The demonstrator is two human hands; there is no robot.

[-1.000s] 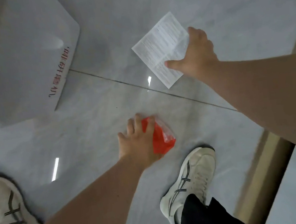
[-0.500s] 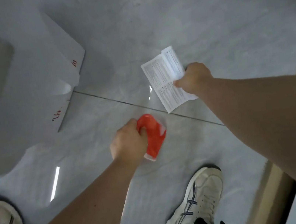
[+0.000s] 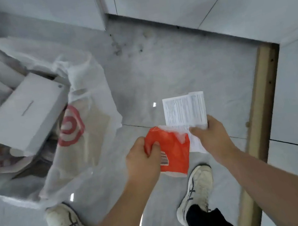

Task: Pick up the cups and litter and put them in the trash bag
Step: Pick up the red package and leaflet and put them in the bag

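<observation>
Left fingers: the left hand (image 3: 143,156) is closed tight on the upper left corner of the red wrapper (image 3: 172,153); the thumb presses on its front.
Right fingers: the right hand (image 3: 209,136) pinches the printed paper (image 3: 185,111) at its lower part, and the sheet stands up above the fingers.
Both pieces: they are in the air above the floor (image 3: 165,61), touching or overlapping between the two hands, above the shoes.
Trash bag: the white trash bag (image 3: 84,107) lies open to the left, well apart from the hands, with a white box (image 3: 23,111) and other litter inside.
Cups: no cup can be seen here.
Step in hand: carrying both pieces to the bag, I think.
How to do it well: bring both hands over the open mouth, not over the folded side with the red logo, and open the fingers only there; the paper is light and may drift outside.
</observation>
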